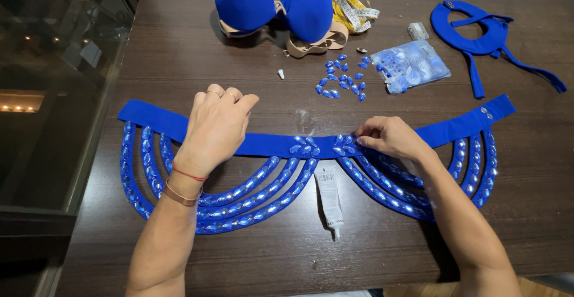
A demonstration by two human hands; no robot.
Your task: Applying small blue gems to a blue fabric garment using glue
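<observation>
Blue beaded belt [269,144] lay lengthwise across the tabletop [179,52] mid-frame. Our left hand [216,126] pressed its band flat, fingers curled, holding nothing; our right hand [388,137] pinched a gem [356,141] at the band's centre.

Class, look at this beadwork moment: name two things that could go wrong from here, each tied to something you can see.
1. The right hand presses a gem on the blue band; a small slip might set it crooked.
2. The glue tube lies under the jewelled loops, nozzle bare; its white cap sits far off, so glue could smear the table.
</observation>
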